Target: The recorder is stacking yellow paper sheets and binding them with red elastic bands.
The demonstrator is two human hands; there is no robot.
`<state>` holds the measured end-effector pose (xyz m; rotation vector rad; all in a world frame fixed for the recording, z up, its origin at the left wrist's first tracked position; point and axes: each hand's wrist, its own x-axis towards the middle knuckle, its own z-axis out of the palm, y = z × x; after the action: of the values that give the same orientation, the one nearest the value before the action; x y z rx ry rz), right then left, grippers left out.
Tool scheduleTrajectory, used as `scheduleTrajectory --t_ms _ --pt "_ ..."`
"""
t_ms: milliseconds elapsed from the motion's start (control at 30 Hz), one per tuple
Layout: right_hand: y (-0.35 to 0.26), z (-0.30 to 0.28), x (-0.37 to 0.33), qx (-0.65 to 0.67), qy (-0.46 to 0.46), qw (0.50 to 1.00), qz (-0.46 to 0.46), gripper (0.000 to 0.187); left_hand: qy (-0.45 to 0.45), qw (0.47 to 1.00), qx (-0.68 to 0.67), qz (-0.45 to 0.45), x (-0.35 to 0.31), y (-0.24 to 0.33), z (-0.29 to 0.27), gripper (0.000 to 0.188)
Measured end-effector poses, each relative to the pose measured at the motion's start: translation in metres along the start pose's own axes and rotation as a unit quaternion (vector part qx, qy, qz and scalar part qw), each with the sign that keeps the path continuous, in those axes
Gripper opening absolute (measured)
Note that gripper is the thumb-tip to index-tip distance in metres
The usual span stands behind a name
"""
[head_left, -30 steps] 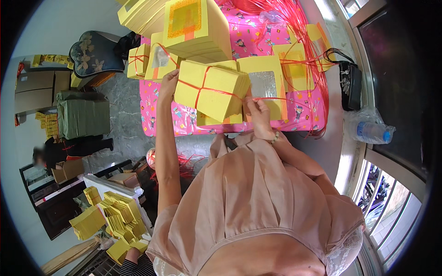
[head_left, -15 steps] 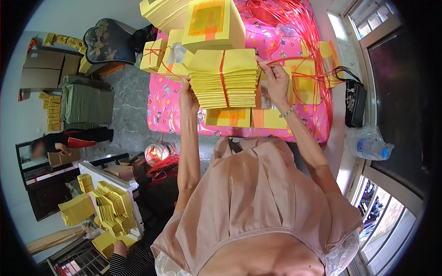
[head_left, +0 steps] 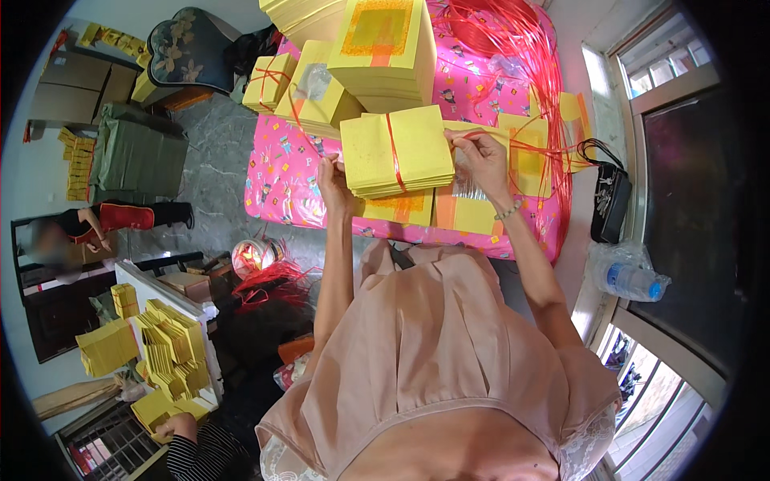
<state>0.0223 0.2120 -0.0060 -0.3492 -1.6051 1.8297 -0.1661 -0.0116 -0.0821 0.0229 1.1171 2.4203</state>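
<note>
Yellow paper stack (head_left: 397,152), bound by red ribbon (head_left: 393,148), on pink tabletop (head_left: 281,172); left hand (head_left: 333,180) and right hand (head_left: 479,156) pinch ribbon ends.

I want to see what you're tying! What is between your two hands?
In the head view, a stack of yellow paper sheets with a red string across it lies between the left hand and the right hand, above the pink table.

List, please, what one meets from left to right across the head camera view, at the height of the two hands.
Grey floor → pink tablecloth → left hand → yellow paper stack tied with red ribbon → right hand → red ribbon strands → black bag.
</note>
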Motion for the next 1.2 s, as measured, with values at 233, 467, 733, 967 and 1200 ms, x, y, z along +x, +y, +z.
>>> scheduleTrajectory --t_ms 233,467,733,967,1200 --pt "-0.020 -0.012 0.029 -0.091 -0.061 0.993 0.053 0.011 0.020 0.949 0.275 0.156 0.004 0.073 0.060 0.026" --pt "-0.059 -0.003 0.052 -0.252 -0.108 0.959 -0.078 0.007 -0.186 0.740 0.620 0.181 -0.018 0.103 0.148 0.018" --pt "-0.080 0.015 0.048 -0.455 -0.111 0.814 -0.343 0.017 -0.276 0.587 0.704 0.289 -0.039 0.052 0.180 0.012" --pt "-0.070 0.015 0.048 -0.401 -0.144 0.871 -0.245 0.015 -0.238 0.670 0.669 0.217 -0.047 0.028 0.188 0.015" --pt "-0.070 0.016 0.048 -0.373 -0.127 0.903 -0.173 0.011 -0.197 0.764 0.607 0.096 -0.042 0.021 0.191 0.021"
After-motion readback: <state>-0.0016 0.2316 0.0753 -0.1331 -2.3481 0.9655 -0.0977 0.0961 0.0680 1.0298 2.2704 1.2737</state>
